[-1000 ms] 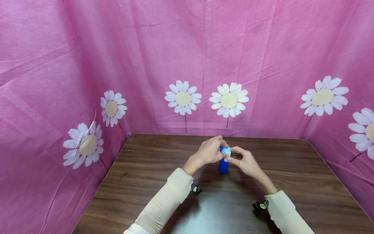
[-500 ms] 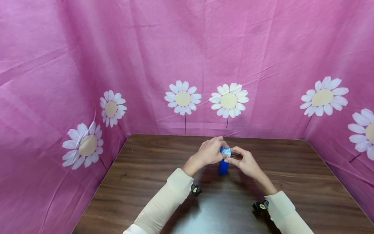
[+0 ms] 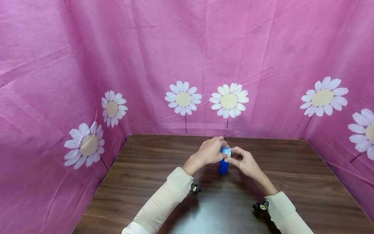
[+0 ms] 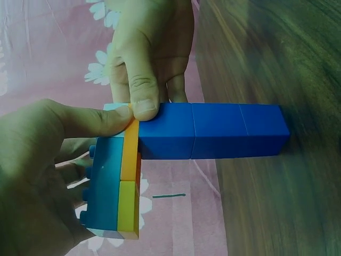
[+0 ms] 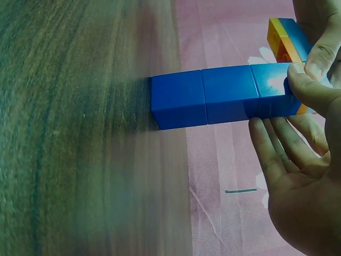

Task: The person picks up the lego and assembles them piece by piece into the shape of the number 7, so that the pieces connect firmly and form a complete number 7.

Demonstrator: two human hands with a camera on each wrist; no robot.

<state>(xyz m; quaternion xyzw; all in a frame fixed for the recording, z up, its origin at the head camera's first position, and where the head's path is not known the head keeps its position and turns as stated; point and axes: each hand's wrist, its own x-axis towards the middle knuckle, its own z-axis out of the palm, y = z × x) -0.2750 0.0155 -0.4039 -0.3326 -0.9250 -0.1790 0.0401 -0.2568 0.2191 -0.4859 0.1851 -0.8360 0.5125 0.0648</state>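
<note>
An upright column of three dark blue toy bricks (image 3: 223, 167) stands on the table. An orange brick (image 4: 129, 166) and a yellow brick (image 4: 128, 209) form a thin layer across its top, jutting to the left. A lighter blue brick (image 4: 105, 184) with studs caps that layer. My left hand (image 3: 208, 151) holds this lighter brick, its thumb along the near side and the other fingers behind. From the right, my right hand (image 3: 246, 163) grips the uppermost dark blue brick between thumb and fingers. Both thumbs meet near the orange brick.
The brown wooden table (image 3: 146, 182) ends at a pink curtain (image 3: 140, 65) printed with white daisies, hung behind and at both sides. A black wrist camera (image 3: 195, 188) sits under the left cuff, and another black camera (image 3: 260, 206) under the right.
</note>
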